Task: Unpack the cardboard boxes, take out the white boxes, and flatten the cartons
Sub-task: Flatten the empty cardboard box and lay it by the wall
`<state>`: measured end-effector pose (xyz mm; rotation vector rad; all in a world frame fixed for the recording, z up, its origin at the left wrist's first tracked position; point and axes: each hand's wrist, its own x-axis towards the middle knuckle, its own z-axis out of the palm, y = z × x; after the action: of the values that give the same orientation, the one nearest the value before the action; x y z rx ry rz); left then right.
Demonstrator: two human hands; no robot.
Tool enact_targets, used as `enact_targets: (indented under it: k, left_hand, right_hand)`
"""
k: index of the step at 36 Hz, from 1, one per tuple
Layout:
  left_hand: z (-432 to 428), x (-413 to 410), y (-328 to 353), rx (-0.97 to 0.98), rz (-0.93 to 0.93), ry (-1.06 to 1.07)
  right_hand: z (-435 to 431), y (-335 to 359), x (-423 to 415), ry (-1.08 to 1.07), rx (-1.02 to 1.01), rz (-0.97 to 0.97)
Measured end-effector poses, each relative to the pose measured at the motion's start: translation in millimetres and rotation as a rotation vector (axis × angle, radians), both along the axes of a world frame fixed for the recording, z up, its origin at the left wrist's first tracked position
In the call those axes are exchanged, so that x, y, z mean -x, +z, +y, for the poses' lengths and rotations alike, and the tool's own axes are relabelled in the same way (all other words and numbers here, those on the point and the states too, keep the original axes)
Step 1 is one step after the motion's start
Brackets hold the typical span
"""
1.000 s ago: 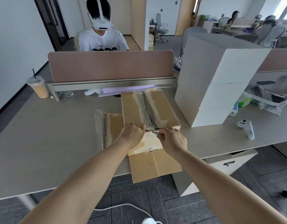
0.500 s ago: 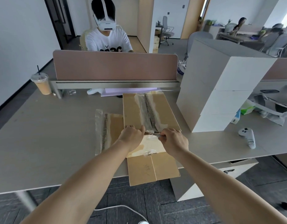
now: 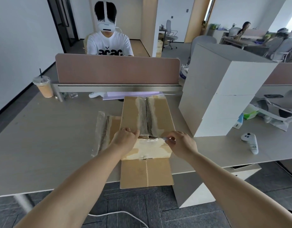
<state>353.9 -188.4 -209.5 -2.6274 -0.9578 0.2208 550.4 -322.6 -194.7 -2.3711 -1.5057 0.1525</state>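
We see both forearms reaching forward from the bottom corners and meeting over a brown carton point(image 3: 160, 116) that lies flat on the worktop point(image 3: 51, 137), with its near flaps hanging over the front edge. The left hand point(image 3: 125, 139) sits knuckles up at the carton's cross fold. Its fingers are curled down and gripping the cardboard just left of the taped centre seam. The right hand point(image 3: 181, 143) is on the other side of that seam, apart from the left, with its wrist angled inward. Its thumb and fingertips pinch a small silvery item point(image 3: 165, 138) held against the fold line; we cannot tell what it is. Between the two hands a patch of wrinkled clear tape point(image 3: 148, 148) covers the panel.

A second flattened carton point(image 3: 114, 124) lies partly under the first one's left side, its corrugated edge showing. The white boxes point(image 3: 224, 99) stand stacked three high on the worktop just right of the carton. A white controller point(image 3: 250, 142) lies further right, well apart from the hands. At the far left, an iced drink cup point(image 3: 44, 88) with a straw stands by the brown divider panel point(image 3: 117, 69).
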Motion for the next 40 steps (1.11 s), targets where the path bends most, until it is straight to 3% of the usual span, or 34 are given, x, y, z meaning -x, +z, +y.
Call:
enact_targets:
  k: [6, 12, 20, 26, 33, 40]
  left_hand:
    - [20, 52, 11, 0.084, -0.054, 0.172]
    - [14, 72, 9, 0.290, -0.143, 0.460]
    - [-30, -27, 8, 0.406, -0.231, 0.393]
    - [-48, -64, 1, 0.433, -0.176, 0.519]
    - [-58, -59, -8, 0.346, -0.150, 0.520]
    - [-58, -2, -9, 0.323, -0.123, 0.423]
  right_hand:
    - [5, 7, -3, -0.010, -0.073, 0.121]
    - [18, 4, 7, 0.007, -0.045, 0.156]
    - [17, 3, -14, 0.034, -0.062, 0.150]
    - [5, -8, -45, 0.037, -0.060, 0.213]
    - [12, -12, -61, 0.116, -0.010, 0.203]
    - [43, 9, -41, 0.230, -0.009, 0.275]
